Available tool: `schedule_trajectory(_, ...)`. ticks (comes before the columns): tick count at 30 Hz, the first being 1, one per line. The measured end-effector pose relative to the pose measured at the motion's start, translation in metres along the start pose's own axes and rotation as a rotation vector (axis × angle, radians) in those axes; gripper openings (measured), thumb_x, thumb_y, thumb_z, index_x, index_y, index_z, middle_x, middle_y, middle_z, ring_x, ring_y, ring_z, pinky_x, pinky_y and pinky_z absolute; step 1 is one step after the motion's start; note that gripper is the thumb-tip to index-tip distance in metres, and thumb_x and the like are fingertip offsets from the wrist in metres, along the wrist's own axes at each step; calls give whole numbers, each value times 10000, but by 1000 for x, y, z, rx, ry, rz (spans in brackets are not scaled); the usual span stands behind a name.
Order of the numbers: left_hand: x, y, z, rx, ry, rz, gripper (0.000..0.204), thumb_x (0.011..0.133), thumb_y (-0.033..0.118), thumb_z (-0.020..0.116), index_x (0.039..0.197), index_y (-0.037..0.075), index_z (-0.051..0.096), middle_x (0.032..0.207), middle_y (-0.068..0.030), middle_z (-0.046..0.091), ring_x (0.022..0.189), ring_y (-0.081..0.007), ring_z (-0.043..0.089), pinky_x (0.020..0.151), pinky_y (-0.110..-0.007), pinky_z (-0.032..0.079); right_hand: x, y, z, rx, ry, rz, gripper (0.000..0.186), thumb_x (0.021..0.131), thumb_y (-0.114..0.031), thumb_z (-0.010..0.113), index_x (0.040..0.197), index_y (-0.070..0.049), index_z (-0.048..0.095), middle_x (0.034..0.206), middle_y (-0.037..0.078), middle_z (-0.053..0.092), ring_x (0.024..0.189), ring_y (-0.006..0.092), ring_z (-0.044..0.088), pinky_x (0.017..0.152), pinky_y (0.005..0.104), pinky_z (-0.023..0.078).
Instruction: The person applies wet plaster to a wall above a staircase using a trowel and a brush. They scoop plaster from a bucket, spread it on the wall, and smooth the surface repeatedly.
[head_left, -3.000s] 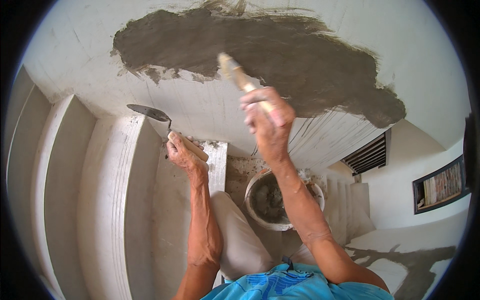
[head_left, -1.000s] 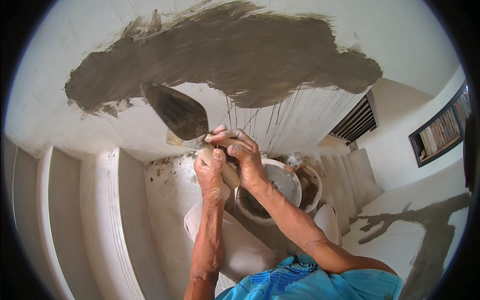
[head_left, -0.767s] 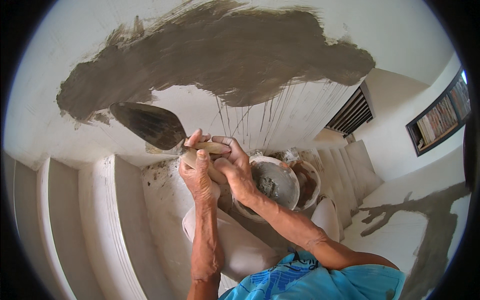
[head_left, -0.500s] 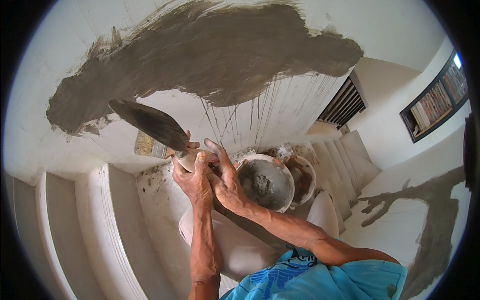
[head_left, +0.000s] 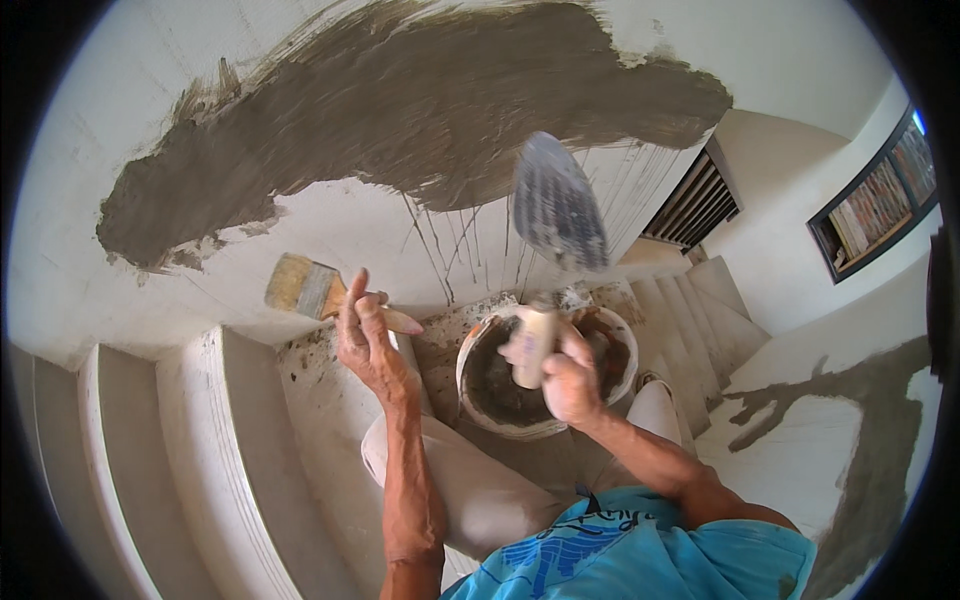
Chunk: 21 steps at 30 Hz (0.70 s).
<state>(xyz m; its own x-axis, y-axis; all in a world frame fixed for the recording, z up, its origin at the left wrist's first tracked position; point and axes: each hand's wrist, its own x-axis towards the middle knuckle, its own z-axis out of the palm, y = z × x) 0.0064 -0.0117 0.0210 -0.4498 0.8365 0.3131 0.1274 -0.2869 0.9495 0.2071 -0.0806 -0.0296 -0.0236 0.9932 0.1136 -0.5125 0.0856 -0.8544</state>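
My left hand (head_left: 372, 335) holds a paintbrush (head_left: 317, 287) by its wooden handle, bristles to the left, handle end poking out past the fingers. In my right hand (head_left: 565, 378) is a pointed trowel (head_left: 562, 205), gripped by its pale handle with the blade up and away from me; it is smeared by motion. Below the trowel handle sits a round bucket (head_left: 470, 385) with wet grey mortar inside, partly hidden by my hand. Ahead, a wide patch of grey mortar (head_left: 400, 100) covers part of the white wall, with drips running down below it.
A second bucket (head_left: 632, 375) with reddish-brown residue stands just right of the first. Steps (head_left: 190, 420) rise at left, and more stairs (head_left: 700, 310) run down at right. A slatted opening (head_left: 692, 200) and a framed shelf (head_left: 875, 205) are in the right walls. Another mortar patch (head_left: 870, 400) marks the right side.
The trowel has passed from my left hand to my right and moved rightward over the bucket. My hands have come apart; the brush stays in the left.
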Motion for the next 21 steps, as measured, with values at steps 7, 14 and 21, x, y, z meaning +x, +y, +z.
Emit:
schedule_trajectory(7,-6,-8,12,12,-167,-214,263,1003,179,632,1109,-50,706,785,-66,606,516,-86,530,418,-249,408,-71,-8,-97,-460,128,51,585,812,-412,664,1179,32,565,837,93,627,657,170,593,655,344,539)
schedule_trajectory(14,-10,-60,10,632,-495,1,246,921,153,664,1076,-26,730,822,-180,699,670,-264,664,685,-387,529,-75,-34,-98,-437,24,264,457,802,-291,594,1118,36,639,843,81,646,703,154,622,641,305,517)
schedule_trajectory(21,-16,-66,16,882,-609,-31,215,870,171,704,1033,42,760,967,-245,714,904,-410,694,792,-463,540,-68,-50,-124,-509,-10,592,442,830,-198,624,1223,-10,549,822,82,609,637,124,592,551,285,515)
